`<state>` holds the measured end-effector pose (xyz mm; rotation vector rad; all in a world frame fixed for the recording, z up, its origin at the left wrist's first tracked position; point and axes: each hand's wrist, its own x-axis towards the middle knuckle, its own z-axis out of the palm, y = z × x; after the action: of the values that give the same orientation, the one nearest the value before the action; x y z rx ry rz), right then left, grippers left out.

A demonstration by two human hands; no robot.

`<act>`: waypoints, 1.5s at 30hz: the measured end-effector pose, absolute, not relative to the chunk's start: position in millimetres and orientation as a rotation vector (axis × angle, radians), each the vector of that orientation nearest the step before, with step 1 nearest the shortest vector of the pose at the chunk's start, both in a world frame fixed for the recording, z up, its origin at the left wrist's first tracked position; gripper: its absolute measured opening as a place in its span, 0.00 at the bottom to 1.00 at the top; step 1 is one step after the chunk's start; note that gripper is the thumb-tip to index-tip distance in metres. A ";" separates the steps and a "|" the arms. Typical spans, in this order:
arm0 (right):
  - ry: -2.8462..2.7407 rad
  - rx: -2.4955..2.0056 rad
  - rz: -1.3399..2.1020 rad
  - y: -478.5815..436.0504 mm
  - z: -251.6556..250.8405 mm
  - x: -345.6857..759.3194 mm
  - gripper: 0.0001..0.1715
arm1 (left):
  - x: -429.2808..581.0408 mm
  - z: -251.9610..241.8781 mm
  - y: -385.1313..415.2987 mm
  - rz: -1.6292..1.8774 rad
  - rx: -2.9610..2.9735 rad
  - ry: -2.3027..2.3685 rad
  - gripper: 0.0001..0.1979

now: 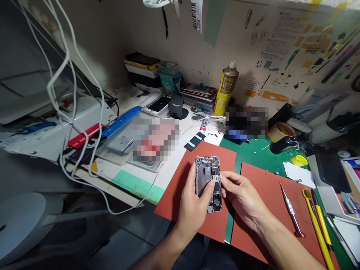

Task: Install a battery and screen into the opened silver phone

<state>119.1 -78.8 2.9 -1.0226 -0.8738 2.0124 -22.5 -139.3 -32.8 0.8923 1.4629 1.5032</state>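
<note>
My left hand (194, 197) is wrapped around an opened smartphone (204, 176), its thumb lying across the front. The phone has no screen on it, so the circuit board and inner metal parts show. At the phone's right edge, beside a small silvery card slot, the fingertips of my right hand (239, 191) are pinched together. Whatever they may hold there is too small to make out. Below the phone lies a reddish-brown mat (180, 191). A precision screwdriver (291, 208) with a red end rests to the right of my right hand.
Yellow-handled tools (317, 221) lie at the right. A yellow spray can (226, 88) stands at the back near stacked phone parts (198, 92). White cables (74, 93) hang at the left. A blue tool (122, 120) lies beside clear plastic trays (112, 150).
</note>
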 end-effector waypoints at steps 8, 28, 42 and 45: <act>-0.838 -1.023 2.028 -80.2 1.9 120.5 0.20 | -22.8 -30.5 -139.1 1.482 0.897 1.471 0.38; -0.930 -1.042 1.939 -85.3 -1.7 115.3 0.23 | -24.5 -33.4 -137.4 1.548 0.846 1.395 0.37; -1.122 -1.207 1.640 -64.3 -3.9 132.0 0.35 | -64.8 5.1 -97.8 1.144 1.740 2.066 0.23; -1.149 -1.267 1.605 -58.8 -10.4 135.3 0.32 | -80.6 21.3 -64.7 0.734 1.980 2.290 0.20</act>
<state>135.3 -58.8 -10.4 -1.2668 -1.1494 1.6049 -80.6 -64.7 21.3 1.9800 2.2897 0.7339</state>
